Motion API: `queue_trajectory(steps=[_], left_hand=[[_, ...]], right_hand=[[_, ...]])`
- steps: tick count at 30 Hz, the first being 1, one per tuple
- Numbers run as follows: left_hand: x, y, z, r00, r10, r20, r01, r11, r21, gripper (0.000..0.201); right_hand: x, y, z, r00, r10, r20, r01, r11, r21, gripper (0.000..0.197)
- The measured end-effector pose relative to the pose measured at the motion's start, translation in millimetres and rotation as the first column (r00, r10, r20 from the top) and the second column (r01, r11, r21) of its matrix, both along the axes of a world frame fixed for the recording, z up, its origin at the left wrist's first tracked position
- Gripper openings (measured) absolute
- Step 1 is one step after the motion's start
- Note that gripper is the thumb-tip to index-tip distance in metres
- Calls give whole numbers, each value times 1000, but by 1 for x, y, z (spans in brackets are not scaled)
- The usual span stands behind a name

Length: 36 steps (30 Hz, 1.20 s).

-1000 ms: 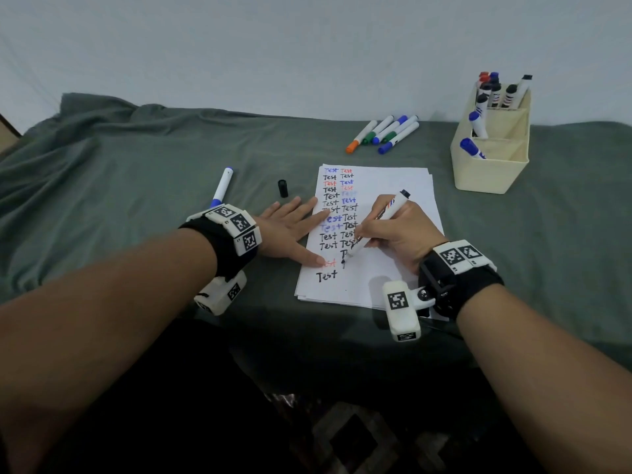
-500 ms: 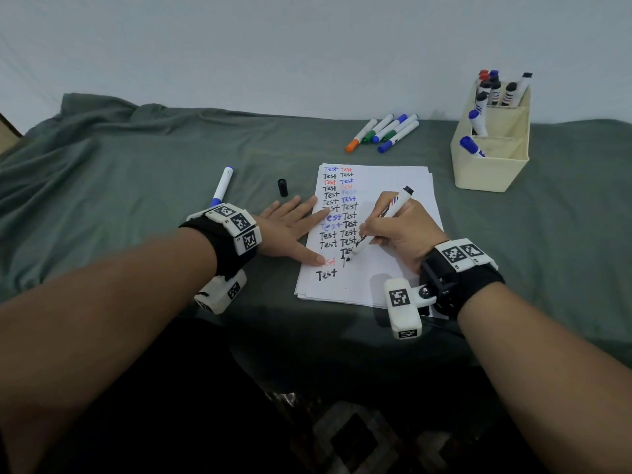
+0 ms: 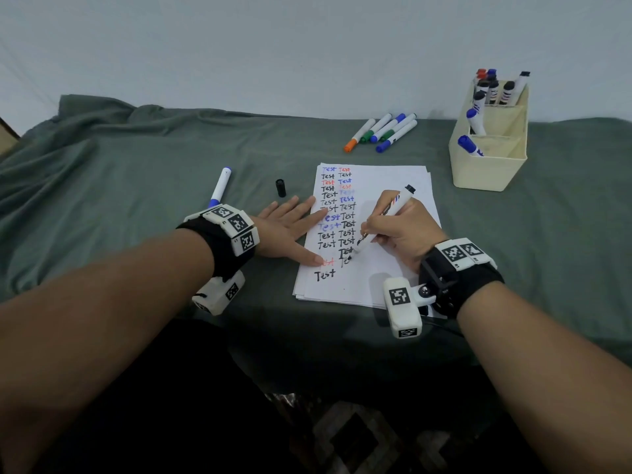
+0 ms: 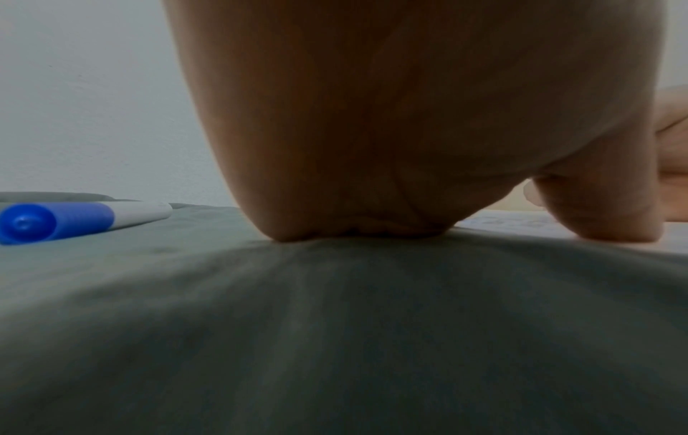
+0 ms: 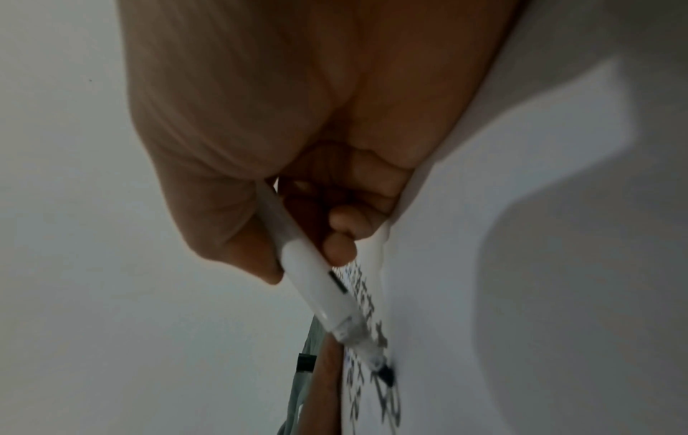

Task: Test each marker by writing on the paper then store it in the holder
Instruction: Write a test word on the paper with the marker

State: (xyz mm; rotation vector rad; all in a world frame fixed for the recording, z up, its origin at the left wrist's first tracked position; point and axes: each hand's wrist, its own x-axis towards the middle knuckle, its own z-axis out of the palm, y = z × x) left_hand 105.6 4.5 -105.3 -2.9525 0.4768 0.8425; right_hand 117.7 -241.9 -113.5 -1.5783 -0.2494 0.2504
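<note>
Since a second ago the right hand (image 3: 400, 230) has carried the white-barrelled black marker (image 3: 383, 220) a little down the white sheet of paper (image 3: 393, 278), from beside the lowest full black "Test" of the right column to the row beneath it. Fresh black strokes (image 3: 346, 260) now stand there, where the paper showed only a short mark half a second ago. The marker's black tip (image 5: 387, 375) touches the paper at those strokes.

Home: cloth-draped table (image 3: 136, 159), plain wall (image 3: 273, 46)

Black wrist straps (image 3: 460, 285) carry white marker-tagged camera blocks (image 3: 403, 309).
</note>
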Motion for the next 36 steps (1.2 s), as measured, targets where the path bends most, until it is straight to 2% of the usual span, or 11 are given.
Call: queue_trajectory(steps=[5,9,14,18,22,26,28,30,33,36], left_hand=[[0,-1,0,1000,6,-3,-6,1000,0,119],[1,0,0,1000,5,-6,-5,1000,-6,119],[1,2,-2,1000,2,5,-2,1000,-4,112],[1,2,-3,1000,-5,11,5,1000,-7,112],[2,3,-4,1000,0,21,0,1000,-19,109],[1,5,-4,1000,19,19,-17,998,-61,108],[1,5,-1,996,41,82,-33,994,-103,104],[3,5,5,966,38,255,1,989,-151,84],[9,6,15,843,40,537,48,988,-150,52],[20,14,16,769,143,624,-63,987,-149,42]], right_hand=[[1,0,-3,1000,6,-15,-6,1000,10,17],[6,-3,-7,999,-46,-23,47,998,39,20],[7,-3,-8,999,11,-42,-8,998,61,22],[9,-4,-10,999,7,-49,-1,994,110,20],[10,-5,-12,999,-2,-49,6,996,84,20],[12,-9,-14,995,-32,-97,51,978,202,24],[13,-9,-14,988,-35,-152,83,942,326,27],[13,-8,-13,982,-32,-187,107,908,406,26],[13,-8,-11,973,-38,-227,142,877,459,24],[13,-10,-10,964,-34,-264,170,843,511,15]])
